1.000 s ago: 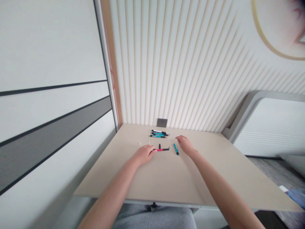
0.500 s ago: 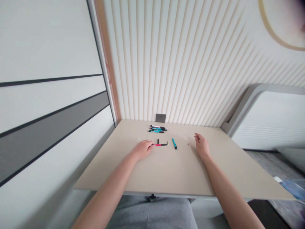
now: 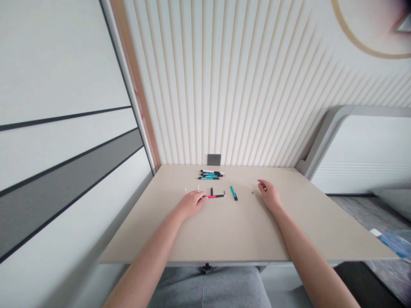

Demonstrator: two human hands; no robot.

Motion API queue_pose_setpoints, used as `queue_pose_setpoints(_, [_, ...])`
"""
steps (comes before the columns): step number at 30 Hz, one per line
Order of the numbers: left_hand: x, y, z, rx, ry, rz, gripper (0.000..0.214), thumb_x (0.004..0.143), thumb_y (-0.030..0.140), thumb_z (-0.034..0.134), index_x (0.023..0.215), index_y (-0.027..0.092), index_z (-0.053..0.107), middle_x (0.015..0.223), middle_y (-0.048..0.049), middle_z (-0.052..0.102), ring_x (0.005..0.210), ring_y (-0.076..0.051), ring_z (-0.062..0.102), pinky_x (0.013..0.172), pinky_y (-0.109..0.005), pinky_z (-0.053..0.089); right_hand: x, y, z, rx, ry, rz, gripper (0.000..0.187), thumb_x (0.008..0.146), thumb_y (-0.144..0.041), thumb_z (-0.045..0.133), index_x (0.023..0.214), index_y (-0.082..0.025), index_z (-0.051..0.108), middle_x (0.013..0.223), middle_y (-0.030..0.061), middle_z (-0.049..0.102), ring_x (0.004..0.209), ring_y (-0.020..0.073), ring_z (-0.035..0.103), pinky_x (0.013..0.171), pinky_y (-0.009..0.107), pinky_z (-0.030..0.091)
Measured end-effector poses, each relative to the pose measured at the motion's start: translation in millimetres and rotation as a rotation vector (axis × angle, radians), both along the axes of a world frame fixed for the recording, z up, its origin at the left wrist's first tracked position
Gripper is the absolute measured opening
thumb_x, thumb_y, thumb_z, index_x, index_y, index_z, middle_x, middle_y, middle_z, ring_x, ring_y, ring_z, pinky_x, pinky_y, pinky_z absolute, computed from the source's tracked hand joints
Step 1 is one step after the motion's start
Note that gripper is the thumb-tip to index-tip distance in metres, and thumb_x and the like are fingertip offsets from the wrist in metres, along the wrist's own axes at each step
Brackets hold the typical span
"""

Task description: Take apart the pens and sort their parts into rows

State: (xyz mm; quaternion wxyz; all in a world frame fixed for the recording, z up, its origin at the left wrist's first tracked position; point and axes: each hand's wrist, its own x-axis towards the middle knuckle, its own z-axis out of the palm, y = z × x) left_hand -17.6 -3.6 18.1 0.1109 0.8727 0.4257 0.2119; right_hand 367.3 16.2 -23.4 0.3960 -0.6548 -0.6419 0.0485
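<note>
At the left-centre of the table my left hand (image 3: 192, 204) is closed on a red pen (image 3: 213, 196) with a black end, which lies sideways and points right. Close behind that pen is a short black piece (image 3: 212, 191), and a tiny dark piece (image 3: 224, 193) sits by its tip. My right hand (image 3: 270, 196) rests on the table to the right, its fingers loosely bent and apart, with nothing visible in them. Left of it lies a very small greyish piece (image 3: 252, 192). Between the hands is a turquoise pen barrel (image 3: 233, 192) with a black end.
Several turquoise, black and white pens (image 3: 211, 175) lie in a group at the back of the beige table (image 3: 224, 235). A thin white piece (image 3: 198, 187) and a tiny white one (image 3: 185, 189) lie behind my left hand. A dark socket (image 3: 214, 159) is on the ribbed wall.
The camera view has shifted slightly. Both hands stay at nearly the same places, and the red pen remains in my left hand.
</note>
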Motion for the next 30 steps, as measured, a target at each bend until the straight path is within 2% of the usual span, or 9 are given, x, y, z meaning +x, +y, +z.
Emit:
queue_pose_setpoints(6, [0.4,-0.1,-1.0,0.008,-0.008,0.007,0.029,0.099,0.035,0.039,0.094,0.021,0.064,0.088,-0.0051,0.065,0.084,-0.019,0.061,0.077,-0.029,0.044,-2.7,0.3,-2.9,0.033,-0.097,0.138,0.033,0.089,-0.026,0.04,0.102,-0.017,0.068,0.101,0.0096,0.069,0.085,0.0193,0.063,0.083,0.033,0.048])
queue_pose_setpoints(11, [0.4,-0.1,0.2,-0.002,-0.015,-0.001,0.029,0.099,0.034,0.039,0.094,0.021,0.064,0.089,-0.005,0.066,0.085,-0.019,0.061,0.078,-0.029,0.044,-1.6,1.1,-4.0,0.042,-0.051,0.14,0.032,0.086,-0.024,0.044,0.108,-0.018,0.065,0.097,0.0075,0.07,0.075,0.0167,0.062,0.074,0.03,0.049])
queue_pose_setpoints(15, [0.1,-0.3,0.9,0.001,-0.019,0.0,0.029,0.099,0.034,0.039,0.094,0.021,0.064,0.09,-0.005,0.066,0.085,-0.019,0.061,0.078,-0.029,0.044,0.3,-1.8,-3.3,0.001,0.0,0.154,0.035,0.086,-0.022,0.042,0.114,-0.02,0.062,0.099,0.0055,0.071,0.077,0.0162,0.062,0.077,0.03,0.049])
queue_pose_setpoints(20, [0.5,-0.1,0.0,0.009,-0.025,-0.006,0.027,0.098,0.033,0.04,0.093,0.02,0.064,0.088,-0.0053,0.066,0.083,-0.02,0.061,0.076,-0.029,0.044,6.2,-5.7,-1.1,-0.109,-0.11,0.245,0.038,0.088,-0.024,0.041,0.121,-0.021,0.059,0.095,0.0051,0.071,0.083,0.0188,0.064,0.08,0.032,0.047])
queue_pose_setpoints(25, [0.1,0.1,0.3,0.009,-0.03,-0.005,0.027,0.098,0.032,0.041,0.092,0.02,0.064,0.088,-0.0053,0.066,0.083,-0.019,0.061,0.076,-0.029,0.044,11.3,-7.8,3.1,-0.156,-0.254,0.237,0.032,0.09,-0.031,0.046,0.113,-0.021,0.066,0.096,0.008,0.071,0.09,0.0227,0.064,0.083,0.034,0.046])
queue_pose_setpoints(30, [-0.3,0.8,2.2,0.0,-0.042,-0.021,0.028,0.098,0.032,0.04,0.092,0.02,0.064,0.087,-0.0057,0.067,0.085,-0.02,0.061,0.078,-0.03,0.044,12.4,-6.3,2.6,-0.157,-0.203,0.279,0.029,0.091,-0.034,0.047,0.102,-0.023,0.071,0.103,0.0084,0.072,0.095,0.024,0.065,0.087,0.035,0.047])
